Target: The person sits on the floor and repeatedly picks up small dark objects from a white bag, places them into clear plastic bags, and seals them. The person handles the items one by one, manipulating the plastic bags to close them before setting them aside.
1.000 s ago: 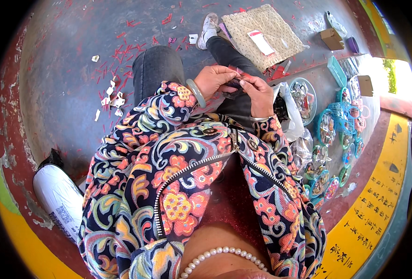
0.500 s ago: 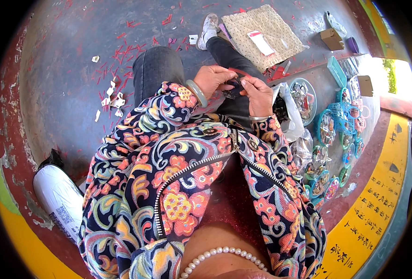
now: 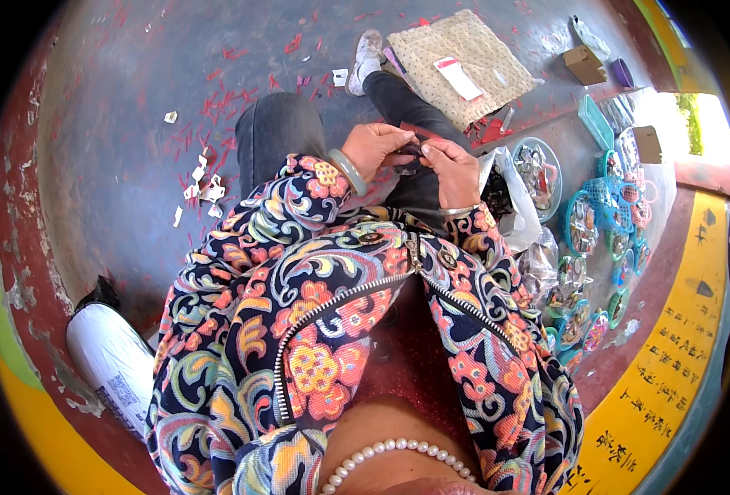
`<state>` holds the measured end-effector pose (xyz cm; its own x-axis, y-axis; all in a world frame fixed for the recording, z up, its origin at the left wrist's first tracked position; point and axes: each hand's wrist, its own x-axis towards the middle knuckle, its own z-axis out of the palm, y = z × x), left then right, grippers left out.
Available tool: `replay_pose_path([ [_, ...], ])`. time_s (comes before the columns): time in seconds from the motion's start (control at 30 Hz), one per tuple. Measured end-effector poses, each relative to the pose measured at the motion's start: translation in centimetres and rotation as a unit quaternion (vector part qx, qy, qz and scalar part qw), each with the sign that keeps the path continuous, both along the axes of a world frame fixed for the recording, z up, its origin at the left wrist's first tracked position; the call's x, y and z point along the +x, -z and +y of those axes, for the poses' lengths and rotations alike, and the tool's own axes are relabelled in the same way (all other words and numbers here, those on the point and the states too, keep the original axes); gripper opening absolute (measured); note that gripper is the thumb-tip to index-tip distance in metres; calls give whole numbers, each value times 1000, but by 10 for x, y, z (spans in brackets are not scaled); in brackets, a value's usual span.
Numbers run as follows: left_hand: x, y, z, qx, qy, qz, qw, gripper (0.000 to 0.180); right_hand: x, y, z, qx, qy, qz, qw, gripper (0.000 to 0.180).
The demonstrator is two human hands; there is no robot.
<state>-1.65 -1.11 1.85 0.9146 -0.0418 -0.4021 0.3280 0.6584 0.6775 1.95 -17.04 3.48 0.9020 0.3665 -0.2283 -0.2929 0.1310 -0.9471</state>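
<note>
Left hand and right hand meet over the lap at 12 o'clock, fingertips pinched on a small dark piece. It looks light, stiff, easily dropped; best held by its edges.

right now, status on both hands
Left hand and right hand together over the lap, pinching a small dark piece. Plastic bag beside the right hand. Nothing blocking.

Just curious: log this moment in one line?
left hand and right hand: pinching small dark piece | over lap | plastic bag beside
</note>
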Motion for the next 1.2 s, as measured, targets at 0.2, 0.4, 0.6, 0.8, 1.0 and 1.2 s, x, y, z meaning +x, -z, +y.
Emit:
replay_pose_path([
  [0.2,2,4,1,-21,43,-8,999,22,1,3,-5,29,20,48,998,13],
  [0.4,-1,-5,4,-48,47,-18,998,24,2,8,-7,48,25,64,996,12],
  [0.6,1,6,3,-23,46,-33,998,16,2,10,-8,54,18,57,997,12],
  [0.8,0,9,5,12,34,10,999,15,-1,19,-7,57,26,68,996,13],
  [1.0,-3,16,5,37,16,6,999,13,-3,25,-3,37,42,45,997,11],
  [1.2,-4,10,1,19,21,-5,1000,17,-3,25,-3,57,19,54,997,13],
])
